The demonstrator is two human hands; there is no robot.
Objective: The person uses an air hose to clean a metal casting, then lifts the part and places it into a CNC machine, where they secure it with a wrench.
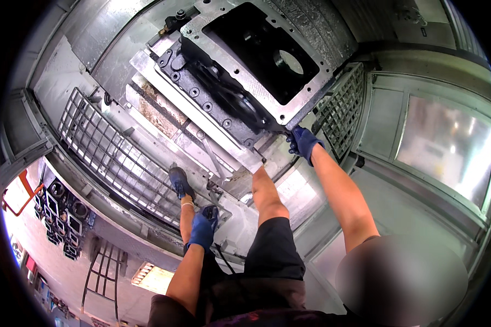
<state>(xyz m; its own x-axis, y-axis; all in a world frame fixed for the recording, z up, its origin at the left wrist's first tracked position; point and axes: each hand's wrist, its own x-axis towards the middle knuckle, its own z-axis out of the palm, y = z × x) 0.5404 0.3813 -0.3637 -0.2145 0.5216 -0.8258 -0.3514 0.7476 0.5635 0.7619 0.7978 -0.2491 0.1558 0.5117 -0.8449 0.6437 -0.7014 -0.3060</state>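
Note:
A large dark metal casting [223, 90] with a machined silver top face, a wide rectangular opening and bolt holes stands on a pale metal fixture [232, 143]. My right hand [305, 145], in a blue glove with dark fingers, is closed at the casting's near corner. What its fingers grip there is hidden. Lower and to the left, my left hand [203, 227], in the same kind of glove, is closed beside my leg, away from the casting. Something dark shows at its fingers, too unclear to name. A thin black cord [223, 258] hangs near it.
Metal grates [123, 150] lie left of the fixture, and another grate [341, 106] stands to the right. A windowed machine door [447, 147] is at the right. My shoe [180, 182] rests by the left grate. Several dark metal parts [65, 218] lie outside, lower left.

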